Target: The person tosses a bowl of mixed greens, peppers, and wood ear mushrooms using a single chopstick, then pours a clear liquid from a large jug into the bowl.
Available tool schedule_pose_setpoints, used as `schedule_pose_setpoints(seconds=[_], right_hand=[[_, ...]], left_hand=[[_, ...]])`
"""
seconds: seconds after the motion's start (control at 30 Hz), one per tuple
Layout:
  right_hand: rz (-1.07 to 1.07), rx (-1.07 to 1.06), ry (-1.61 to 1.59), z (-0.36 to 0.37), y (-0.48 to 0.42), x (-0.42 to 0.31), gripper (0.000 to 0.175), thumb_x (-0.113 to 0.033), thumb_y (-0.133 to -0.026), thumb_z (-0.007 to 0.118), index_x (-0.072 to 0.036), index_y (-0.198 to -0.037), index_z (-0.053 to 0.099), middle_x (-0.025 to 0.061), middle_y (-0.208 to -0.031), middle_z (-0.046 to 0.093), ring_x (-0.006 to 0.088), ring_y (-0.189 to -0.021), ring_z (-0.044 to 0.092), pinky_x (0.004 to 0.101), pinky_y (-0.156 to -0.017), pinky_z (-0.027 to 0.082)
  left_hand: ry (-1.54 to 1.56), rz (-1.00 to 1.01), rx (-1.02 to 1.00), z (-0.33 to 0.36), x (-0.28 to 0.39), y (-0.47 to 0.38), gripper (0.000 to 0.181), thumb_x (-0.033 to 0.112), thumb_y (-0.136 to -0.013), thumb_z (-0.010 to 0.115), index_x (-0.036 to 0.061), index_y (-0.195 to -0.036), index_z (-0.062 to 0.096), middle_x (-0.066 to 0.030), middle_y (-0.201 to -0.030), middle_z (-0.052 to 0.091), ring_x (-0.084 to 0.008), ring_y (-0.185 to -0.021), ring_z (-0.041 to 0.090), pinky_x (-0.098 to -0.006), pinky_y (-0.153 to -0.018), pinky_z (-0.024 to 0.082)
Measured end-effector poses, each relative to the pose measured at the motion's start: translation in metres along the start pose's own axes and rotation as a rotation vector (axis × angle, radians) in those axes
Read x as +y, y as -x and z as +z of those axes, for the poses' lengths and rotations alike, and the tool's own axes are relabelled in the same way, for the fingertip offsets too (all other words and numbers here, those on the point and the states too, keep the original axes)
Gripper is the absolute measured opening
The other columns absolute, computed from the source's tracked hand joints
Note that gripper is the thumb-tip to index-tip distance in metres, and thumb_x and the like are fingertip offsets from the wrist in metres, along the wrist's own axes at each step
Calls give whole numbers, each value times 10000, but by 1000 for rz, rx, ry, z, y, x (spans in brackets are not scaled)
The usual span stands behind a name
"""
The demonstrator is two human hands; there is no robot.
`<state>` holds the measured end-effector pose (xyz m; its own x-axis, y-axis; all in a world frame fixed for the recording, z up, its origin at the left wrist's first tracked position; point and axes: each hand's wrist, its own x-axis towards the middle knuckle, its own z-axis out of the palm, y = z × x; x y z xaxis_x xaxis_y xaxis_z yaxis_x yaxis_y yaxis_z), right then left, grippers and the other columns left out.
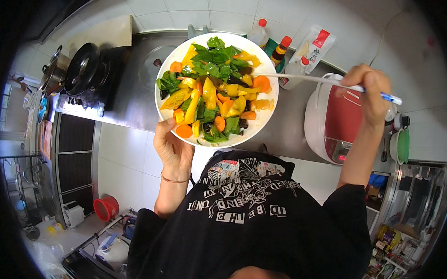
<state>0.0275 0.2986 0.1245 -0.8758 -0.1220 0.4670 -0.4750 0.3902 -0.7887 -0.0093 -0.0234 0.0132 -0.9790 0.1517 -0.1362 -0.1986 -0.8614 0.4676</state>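
My left hand (172, 148) grips the lower left rim of a white plate (265, 120), its thumb on the edge. On the plate lie green leaves (216, 56), yellow pepper pieces (209, 93), carrot slices (261, 83) and dark pieces. In my right hand (371, 89) is a pair of pale chopsticks (307, 79) with blue-and-white patterned ends. Their tips reach the food at the plate's right side. The plate is held above a metal countertop (260, 140) and hides part of it.
A red and white rice cooker (342, 114) stands at right. Bottles (280, 51) and a white packet (315, 48) line the wall. A black frying pan (84, 68) and a steel pot (55, 69) sit at left. A red bucket (106, 208) is on the floor.
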Motion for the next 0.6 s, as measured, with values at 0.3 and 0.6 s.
schedule_pose_setpoints(seconds=[0.3,0.6], right_hand=[[-137,24,-194,8,10,-5,475,-315,-874,347,69,-687,554,151,-596,550,226,-531,556,291,-519,444],[-86,23,-321,11,23,21,464,-302,-886,332,57,-712,569,155,-660,566,232,-558,574,301,-523,454]], left_hand=[[10,-44,-3,5,6,4,481,65,-693,473,-35,-1153,372,-152,-1129,468,-272,-1050,449,-383,-917,352],[-32,-13,-11,7,6,11,467,94,-709,488,-36,-1145,382,-166,-1115,480,-275,-1032,466,-379,-904,371]])
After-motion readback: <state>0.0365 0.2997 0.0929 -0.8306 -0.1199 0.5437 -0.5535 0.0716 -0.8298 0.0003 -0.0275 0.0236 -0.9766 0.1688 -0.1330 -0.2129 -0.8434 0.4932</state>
